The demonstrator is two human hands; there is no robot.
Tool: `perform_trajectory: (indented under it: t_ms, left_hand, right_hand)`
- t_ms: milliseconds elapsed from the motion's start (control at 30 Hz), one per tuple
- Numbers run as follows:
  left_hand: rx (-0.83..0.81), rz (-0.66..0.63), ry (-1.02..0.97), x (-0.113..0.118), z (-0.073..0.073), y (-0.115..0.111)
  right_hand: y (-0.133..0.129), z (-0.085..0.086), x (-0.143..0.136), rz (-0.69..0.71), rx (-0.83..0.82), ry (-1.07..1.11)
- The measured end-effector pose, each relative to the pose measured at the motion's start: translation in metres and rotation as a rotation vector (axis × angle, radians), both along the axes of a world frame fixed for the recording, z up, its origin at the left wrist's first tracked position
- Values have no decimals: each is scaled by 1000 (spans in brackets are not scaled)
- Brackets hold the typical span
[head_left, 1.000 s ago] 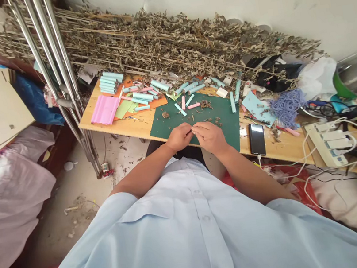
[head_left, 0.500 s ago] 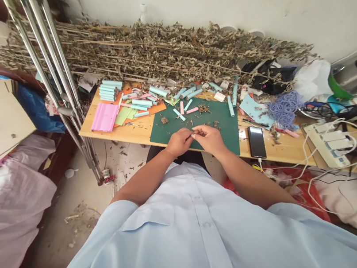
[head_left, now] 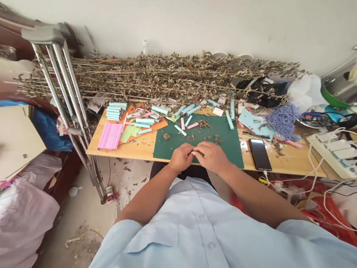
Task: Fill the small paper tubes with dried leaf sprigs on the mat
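Note:
My left hand (head_left: 181,157) and my right hand (head_left: 211,155) meet at the near edge of a green cutting mat (head_left: 167,149). Both are closed, with thumbs and fingertips pinched together around something small and dark that the fingers mostly hide. On the mat beyond them lie short pink and pale blue paper tubes, among them a pink tube (head_left: 192,125) and a blue one (head_left: 180,130). Crumbled dried leaves (head_left: 204,123) sit in small clumps beside the tubes. More blue rolls (head_left: 160,109) are scattered along the mat's far side.
Dried leafy stalks (head_left: 156,77) are heaped behind the table. Metal crutches (head_left: 67,83) stand at its left end. Pink paper (head_left: 111,136) and stacked blue rolls (head_left: 116,111) lie left; a phone (head_left: 260,154), purple yarn (head_left: 284,121) and a power strip (head_left: 332,155) lie right.
The camera view has tilted upward, so the scene sits lower in the picture. My hands stay together with fingertips pinched; the tubes and leaves lie as before.

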State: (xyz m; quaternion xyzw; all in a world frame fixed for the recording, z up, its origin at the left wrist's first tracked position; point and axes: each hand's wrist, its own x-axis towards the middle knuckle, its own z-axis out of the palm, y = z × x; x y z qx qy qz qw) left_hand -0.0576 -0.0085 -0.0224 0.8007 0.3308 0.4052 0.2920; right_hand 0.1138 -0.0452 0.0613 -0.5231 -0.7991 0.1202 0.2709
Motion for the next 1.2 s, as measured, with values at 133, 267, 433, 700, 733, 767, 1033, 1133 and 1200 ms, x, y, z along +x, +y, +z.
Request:
perform_trajectory:
  t_ms: [133,267,433,700,733,767,1033,1133,1200]
  left_hand:
    - [4,-2,-17,1,-2,0]
    - [-15,2,-2,0,2,0]
    - [-21,-1,33,-1,5,-1]
    - [-45,7,48,-1,5,-1]
    - [-52,11,47,-1,5,-1]
    - [-56,15,43,-1,5,-1]
    - [-46,6,30,-1,7,-1]
    - [-43,-3,18,-2,7,-1]
    - [-43,-2,16,-1,6,-2]
  right_hand:
    - [2,0,-4,-121,-53,32]
    - [9,-4,-6,-263,-238,207]
    - [16,-14,-5,-315,-500,560]
    - [18,-17,-3,-292,-617,709]
    - [17,-17,-2,-278,-595,701]
    - [15,-16,-1,-265,-558,682]
    - [-4,-15,6,-60,-87,275]
    - [-6,-11,8,2,-8,110]
    - [-5,-8,9,28,5,4]
